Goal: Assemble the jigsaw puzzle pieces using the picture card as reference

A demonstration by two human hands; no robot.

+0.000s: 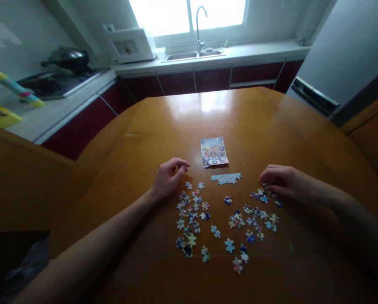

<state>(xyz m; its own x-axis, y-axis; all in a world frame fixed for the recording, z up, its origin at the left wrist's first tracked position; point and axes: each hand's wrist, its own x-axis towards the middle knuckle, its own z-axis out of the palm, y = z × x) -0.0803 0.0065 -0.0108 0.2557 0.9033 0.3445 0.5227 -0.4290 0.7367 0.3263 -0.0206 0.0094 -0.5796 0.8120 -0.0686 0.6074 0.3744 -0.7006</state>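
My left hand [169, 177] rests on the wooden table with its fingers curled together, just beyond a loose cluster of jigsaw pieces [193, 209]. Whether anything is between those fingertips does not show. On the right, my right hand [279, 180] reaches down over a few jigsaw pieces [271, 193], its fingertips touching or pinching at them; the fingers partly hide these. Between the hands lies a joined strip of light blue puzzle [226, 178]. Behind it is a creased picture sheet [213, 152]. A second cluster of pieces [254, 217] is spread nearer on the right.
The wooden table [208, 120] has angled corners. Beyond it are a counter with a sink [192, 55] and tap [198, 29], a white microwave-like box [130, 45], and a stove with a dark pan [67, 58]. A refrigerator [344, 50] stands at the right.
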